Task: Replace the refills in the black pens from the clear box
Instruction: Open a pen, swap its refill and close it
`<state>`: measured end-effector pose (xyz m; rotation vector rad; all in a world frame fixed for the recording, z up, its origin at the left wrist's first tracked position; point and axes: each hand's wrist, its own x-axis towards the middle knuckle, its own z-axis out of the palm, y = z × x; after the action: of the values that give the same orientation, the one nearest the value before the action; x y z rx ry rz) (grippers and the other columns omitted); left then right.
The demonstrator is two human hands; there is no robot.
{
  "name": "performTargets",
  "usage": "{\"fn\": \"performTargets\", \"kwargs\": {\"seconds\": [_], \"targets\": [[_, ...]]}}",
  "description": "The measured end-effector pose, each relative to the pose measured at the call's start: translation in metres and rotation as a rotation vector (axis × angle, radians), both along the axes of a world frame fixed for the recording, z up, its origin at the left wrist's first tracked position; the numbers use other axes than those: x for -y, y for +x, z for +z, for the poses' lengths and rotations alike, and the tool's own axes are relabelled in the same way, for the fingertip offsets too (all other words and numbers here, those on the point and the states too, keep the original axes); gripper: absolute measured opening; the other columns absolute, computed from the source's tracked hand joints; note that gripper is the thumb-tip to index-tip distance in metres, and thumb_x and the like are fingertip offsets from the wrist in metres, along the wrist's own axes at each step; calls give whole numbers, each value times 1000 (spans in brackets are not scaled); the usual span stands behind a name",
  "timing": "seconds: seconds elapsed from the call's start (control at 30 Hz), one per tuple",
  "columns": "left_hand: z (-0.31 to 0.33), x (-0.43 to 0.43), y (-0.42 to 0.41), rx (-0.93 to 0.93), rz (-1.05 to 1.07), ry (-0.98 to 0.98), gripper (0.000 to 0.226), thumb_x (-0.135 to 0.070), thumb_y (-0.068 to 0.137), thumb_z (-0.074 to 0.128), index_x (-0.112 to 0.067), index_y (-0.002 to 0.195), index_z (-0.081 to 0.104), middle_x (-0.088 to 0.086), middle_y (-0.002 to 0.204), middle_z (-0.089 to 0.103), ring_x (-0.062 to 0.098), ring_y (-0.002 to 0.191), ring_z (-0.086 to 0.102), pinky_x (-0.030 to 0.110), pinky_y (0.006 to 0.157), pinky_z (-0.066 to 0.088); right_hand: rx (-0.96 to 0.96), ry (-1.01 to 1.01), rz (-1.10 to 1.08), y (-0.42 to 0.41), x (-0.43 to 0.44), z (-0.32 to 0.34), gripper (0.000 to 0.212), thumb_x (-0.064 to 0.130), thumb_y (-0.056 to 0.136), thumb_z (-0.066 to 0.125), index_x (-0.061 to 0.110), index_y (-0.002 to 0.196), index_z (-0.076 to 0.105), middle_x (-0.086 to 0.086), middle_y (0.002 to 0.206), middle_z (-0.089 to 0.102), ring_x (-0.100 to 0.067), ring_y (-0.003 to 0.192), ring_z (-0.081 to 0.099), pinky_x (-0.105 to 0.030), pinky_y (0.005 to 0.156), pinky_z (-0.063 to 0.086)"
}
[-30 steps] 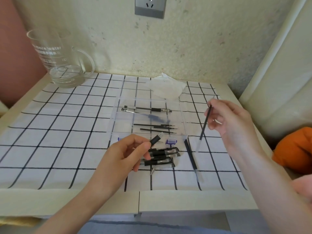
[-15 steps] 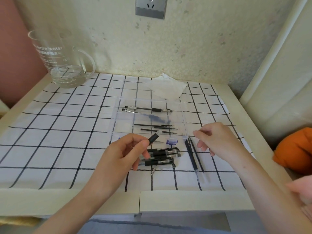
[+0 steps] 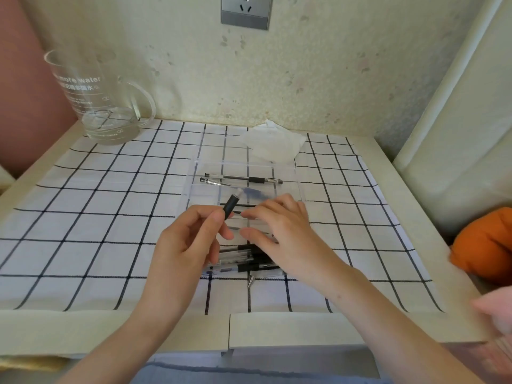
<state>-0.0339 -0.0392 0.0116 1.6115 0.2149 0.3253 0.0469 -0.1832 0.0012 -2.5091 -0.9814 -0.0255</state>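
My left hand pinches a black pen barrel between thumb and fingers, its open end tilted up and to the right over the clear box. My right hand reaches into the box from the right with its fingers stretched out. The fingertips are beside the thin black refills on the box floor and hide most of them. Two whole pens lie along the back of the box. A pile of black pens lies on the checked cloth under both hands, with a loose metal tip in front of it.
A glass jug with a little water stands at the back left. A crumpled white tissue lies behind the box. An orange cushion sits off the table's right edge. A wall socket is above.
My right hand laid a thin black refill on the cloth to the right of the pen pile, then moved left over the box. My left hand lifted the barrel slightly.
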Motion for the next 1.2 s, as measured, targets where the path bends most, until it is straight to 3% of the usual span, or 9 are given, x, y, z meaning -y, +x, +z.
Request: {"fn": "performTargets", "kwargs": {"seconds": [0.13,0.23,0.57,0.7,0.77,0.87,0.93,1.03,1.2], "targets": [[-1,-3,-1,-11,-6,25,21,-23,91,49,-10,79,61,3,67,61,6,42,39,12,40,32,-7,-106,-35,1,-4,-6,47,51,93,42,21,127,53,8,119,55,-14,113,33,-27,92,22],[-1,-5,-1,-25,-6,20,20,-24,91,49,-12,79,61,-3,66,62,5,42,40,12,41,33,-5,-176,-58,3,-5,-8,48,52,93,42,20,127,51,6,117,52,-16,111,33,-28,91,22],[-1,-5,-2,-36,-12,33,19,-21,91,49,-13,77,60,-7,67,62,5,43,40,12,42,34,-66,-164,-85,8,-7,-4,35,42,94,48,20,120,53,6,113,46,-15,111,29,-25,81,16],[0,-6,-2,-37,-11,37,20,-21,91,49,-15,76,60,-7,67,63,5,44,41,12,42,34,-228,29,-123,9,-3,2,18,31,93,55,22,107,60,22,89,46,-7,99,29,-25,87,23],[-1,-6,-2,-40,-9,34,20,-22,91,50,-15,76,60,-7,68,63,4,44,41,11,42,34,-302,169,-152,10,0,6,6,26,89,62,27,95,63,23,82,50,-8,99,42,-27,91,31],[-1,-6,-2,-40,-11,23,19,-24,90,50,-16,76,60,-7,68,63,4,45,41,12,43,34,-313,334,-210,9,0,12,8,19,85,68,26,87,66,14,81,62,-3,88,57,-7,81,38],[-1,-7,-1,-39,-12,20,19,-24,90,50,-17,76,60,-7,68,63,5,45,41,12,43,34,-279,460,-236,8,2,18,9,16,83,69,23,89,69,9,80,67,1,80,59,-2,75,37],[-1,-8,-2,-38,-22,20,19,-23,90,50,-17,77,61,-6,69,64,5,44,41,12,43,35,-285,675,-245,7,9,32,14,11,82,70,20,93,68,4,74,71,-1,73,62,-4,74,39],[-1,-7,-2,-32,-23,24,19,-24,90,49,-16,77,61,-7,68,63,4,44,41,12,43,35,-583,988,-274,10,20,41,15,4,81,66,17,84,73,4,70,68,-9,71,63,-25,82,50]]}}
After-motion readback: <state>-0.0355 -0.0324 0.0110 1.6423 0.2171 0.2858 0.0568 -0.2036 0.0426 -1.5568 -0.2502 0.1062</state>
